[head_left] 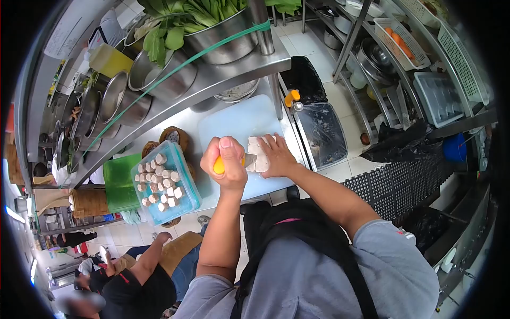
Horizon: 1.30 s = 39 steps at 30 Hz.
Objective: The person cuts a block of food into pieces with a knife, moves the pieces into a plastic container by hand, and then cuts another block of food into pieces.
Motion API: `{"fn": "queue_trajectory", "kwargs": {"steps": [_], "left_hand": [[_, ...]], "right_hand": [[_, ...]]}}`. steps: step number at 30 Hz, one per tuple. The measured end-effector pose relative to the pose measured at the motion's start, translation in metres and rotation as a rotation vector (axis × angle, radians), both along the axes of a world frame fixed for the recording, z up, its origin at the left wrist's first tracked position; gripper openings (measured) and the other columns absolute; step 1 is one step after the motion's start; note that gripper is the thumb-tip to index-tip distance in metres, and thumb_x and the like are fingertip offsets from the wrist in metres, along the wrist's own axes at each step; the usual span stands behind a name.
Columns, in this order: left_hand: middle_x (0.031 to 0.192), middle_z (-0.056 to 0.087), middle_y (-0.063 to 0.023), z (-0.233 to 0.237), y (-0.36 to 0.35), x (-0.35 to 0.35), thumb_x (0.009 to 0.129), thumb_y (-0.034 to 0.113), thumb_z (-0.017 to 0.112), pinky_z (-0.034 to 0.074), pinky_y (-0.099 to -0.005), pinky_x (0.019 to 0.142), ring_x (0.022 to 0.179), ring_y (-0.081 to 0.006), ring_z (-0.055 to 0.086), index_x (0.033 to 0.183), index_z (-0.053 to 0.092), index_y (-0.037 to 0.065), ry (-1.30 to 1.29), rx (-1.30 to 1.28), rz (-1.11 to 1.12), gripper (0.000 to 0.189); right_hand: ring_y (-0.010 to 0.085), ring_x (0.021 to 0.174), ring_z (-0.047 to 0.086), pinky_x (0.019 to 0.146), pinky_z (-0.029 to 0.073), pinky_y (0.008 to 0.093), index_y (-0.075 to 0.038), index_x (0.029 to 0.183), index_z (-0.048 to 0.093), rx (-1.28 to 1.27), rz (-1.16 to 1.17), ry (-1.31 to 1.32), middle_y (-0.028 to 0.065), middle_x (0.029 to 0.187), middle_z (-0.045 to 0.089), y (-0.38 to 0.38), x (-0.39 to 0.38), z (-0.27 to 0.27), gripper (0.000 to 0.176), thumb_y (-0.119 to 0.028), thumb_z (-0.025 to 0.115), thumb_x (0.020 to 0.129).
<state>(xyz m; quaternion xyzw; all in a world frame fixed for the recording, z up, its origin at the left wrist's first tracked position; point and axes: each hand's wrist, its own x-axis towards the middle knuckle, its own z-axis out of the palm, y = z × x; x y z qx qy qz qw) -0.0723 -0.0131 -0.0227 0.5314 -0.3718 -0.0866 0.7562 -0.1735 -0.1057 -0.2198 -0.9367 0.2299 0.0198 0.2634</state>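
Observation:
My left hand (226, 162) is closed around the yellow handle (219, 166) of a knife. Its blade (249, 159) meets the left side of a pale, whitish block of food (258, 166), partly cut into pieces. Over the block's right side lies my right hand (277, 156), fingers bent onto it and pressing it down. Both hands are above a bluish-white cutting board (234, 119). Left of the board, a clear plastic container (187, 199) holds several pale chunks (168, 183), some with brownish sides. The exact kind of food cannot be made out.
A steel shelf (223, 82) with bowls and a pot of leafy greens (212, 16) overhangs the board's far side. A green board (125, 181) and round bamboo steamers (175, 139) are left. Black-lined bins (324, 133) stand right. Other people (143, 282) are lower left.

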Motion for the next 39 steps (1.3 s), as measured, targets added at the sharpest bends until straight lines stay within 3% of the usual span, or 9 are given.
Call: {"fn": "queue_trajectory", "kwargs": {"steps": [4,7,9,12,15,19,21,25,39], "left_hand": [[0.056,0.049,-0.0034,-0.014,0.009,0.0,0.107,0.015,0.054,0.033,-0.0252,0.048,0.049,-0.009,0.043,0.071,0.04,0.006,0.118,-0.058,-0.029,0.04],[0.058,0.048,-0.0039,-0.027,0.009,-0.006,0.107,0.013,0.053,0.033,-0.0278,0.047,0.049,-0.0097,0.04,0.071,0.039,0.006,-0.145,-0.054,0.024,0.04],[0.056,0.037,-0.0022,-0.032,0.024,-0.002,0.108,0.018,0.051,0.034,-0.03,0.046,0.047,-0.0117,0.035,0.079,0.038,0.009,-0.125,-0.077,0.057,0.034],[0.055,0.036,-0.0002,-0.021,0.036,0.031,0.109,0.024,0.051,0.035,-0.03,0.045,0.046,-0.0117,0.033,0.078,0.042,0.011,0.128,-0.204,-0.098,0.035],[0.055,0.039,-0.0009,-0.028,0.045,0.077,0.106,0.018,0.052,0.035,-0.0317,0.044,0.045,-0.0128,0.035,0.078,0.043,0.01,0.35,-0.297,-0.154,0.031],[0.054,0.036,-0.0011,-0.022,0.042,0.057,0.11,0.023,0.049,0.033,-0.0314,0.045,0.046,-0.0126,0.032,0.075,0.04,0.011,0.319,-0.173,-0.116,0.038],[0.055,0.036,-0.0015,-0.004,0.039,0.006,0.11,0.02,0.047,0.033,-0.0321,0.046,0.046,-0.013,0.032,0.076,0.039,0.009,-0.251,0.011,-0.174,0.037],[0.058,0.042,-0.0062,0.055,0.038,-0.007,0.108,0.015,0.052,0.031,-0.0325,0.047,0.049,-0.0133,0.035,0.075,0.036,0.006,-0.015,-0.245,-0.22,0.037],[0.056,0.039,-0.0035,0.017,0.009,0.032,0.11,0.016,0.046,0.037,-0.0322,0.047,0.047,-0.0137,0.034,0.076,0.038,0.008,0.011,-0.134,-0.19,0.036]], "right_hand": [[0.0546,0.154,0.02,0.129,0.017,0.0585,-0.01,0.169,0.018,0.004,-0.004,-0.003,0.0244,0.167,0.028,-0.002,0.004,-0.01,0.134,-0.053,0.087,0.063],[0.053,0.156,0.018,0.13,0.016,0.0583,-0.011,0.169,0.015,0.007,0.044,0.071,0.0244,0.168,0.027,-0.005,0.002,-0.001,0.136,-0.057,0.087,0.064],[0.0525,0.156,0.018,0.13,0.016,0.0581,-0.011,0.169,0.016,-0.01,0.041,0.061,0.0234,0.169,0.025,-0.005,0.001,-0.002,0.136,-0.057,0.088,0.063],[0.0523,0.156,0.019,0.13,0.015,0.0578,-0.011,0.169,0.017,-0.002,0.042,0.073,0.0229,0.169,0.024,-0.004,0.002,0.002,0.135,-0.056,0.087,0.063],[0.0522,0.156,0.019,0.131,0.015,0.0574,-0.011,0.169,0.018,0.003,0.025,0.058,0.023,0.168,0.025,-0.001,0.002,0.005,0.134,-0.054,0.087,0.063],[0.0518,0.156,0.02,0.131,0.015,0.0568,-0.01,0.168,0.018,0.006,0.004,0.059,0.0231,0.167,0.027,0.001,0.003,0.009,0.134,-0.052,0.088,0.062],[0.0519,0.156,0.02,0.131,0.015,0.0567,-0.01,0.168,0.018,0.008,-0.003,0.049,0.0231,0.167,0.027,0.002,0.004,0.008,0.134,-0.052,0.088,0.062],[0.0521,0.156,0.02,0.131,0.015,0.0566,-0.01,0.168,0.019,0.007,-0.018,0.037,0.0233,0.166,0.028,0.003,0.002,0.004,0.133,-0.049,0.089,0.061],[0.0528,0.157,0.015,0.131,0.013,0.0576,-0.011,0.168,0.018,0.059,-0.01,-0.004,0.0237,0.168,0.026,0.001,0.001,-0.003,0.134,-0.048,0.089,0.062]]}}
